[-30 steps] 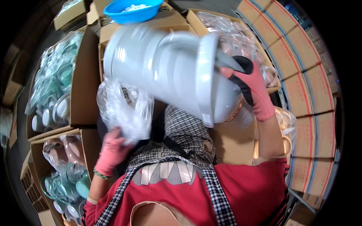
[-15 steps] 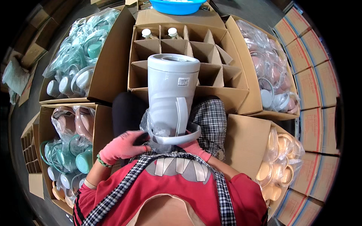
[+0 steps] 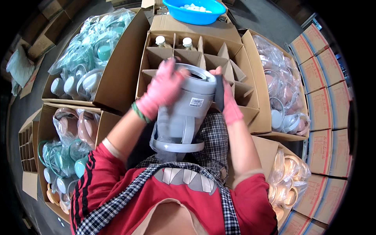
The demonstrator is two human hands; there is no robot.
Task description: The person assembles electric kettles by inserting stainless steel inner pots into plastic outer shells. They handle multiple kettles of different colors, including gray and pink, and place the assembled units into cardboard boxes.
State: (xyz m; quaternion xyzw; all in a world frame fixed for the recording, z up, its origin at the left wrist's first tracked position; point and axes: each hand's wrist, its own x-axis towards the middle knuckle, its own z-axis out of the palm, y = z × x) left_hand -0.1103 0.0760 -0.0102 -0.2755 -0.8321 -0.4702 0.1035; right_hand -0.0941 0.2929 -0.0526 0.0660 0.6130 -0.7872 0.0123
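A grey plastic jug casing (image 3: pixel 178 113) stands between my knees, tilted slightly, with a side handle, a white label and a round opening in its top. A loop-shaped grey carrying handle (image 3: pixel 178 147) hangs round its lower end, with crumpled clear plastic by it. My left hand (image 3: pixel 161 92), in a pink glove and somewhat blurred, is closed on the upper left of the casing, thumb near the rim. On the opposite side my right hand (image 3: pixel 230 102), in a pink and dark glove, grips the collar just below the rim.
Ahead stands a divided carton (image 3: pixel 147 84) with two white-capped bottles (image 3: pixel 160 40). Behind it, a blue basin (image 3: pixel 178 15) holds small white pieces. Open cartons of bagged green (image 3: pixel 103 53), pink (image 3: pixel 288 84) and peach (image 3: pixel 284 176) plastic parts surround me. Stacked cartons (image 3: pixel 321 105) line the right.
Both hands have risen from the casing's lower end to its top, one on each side. The casing now sits slightly lower and to the right in view.
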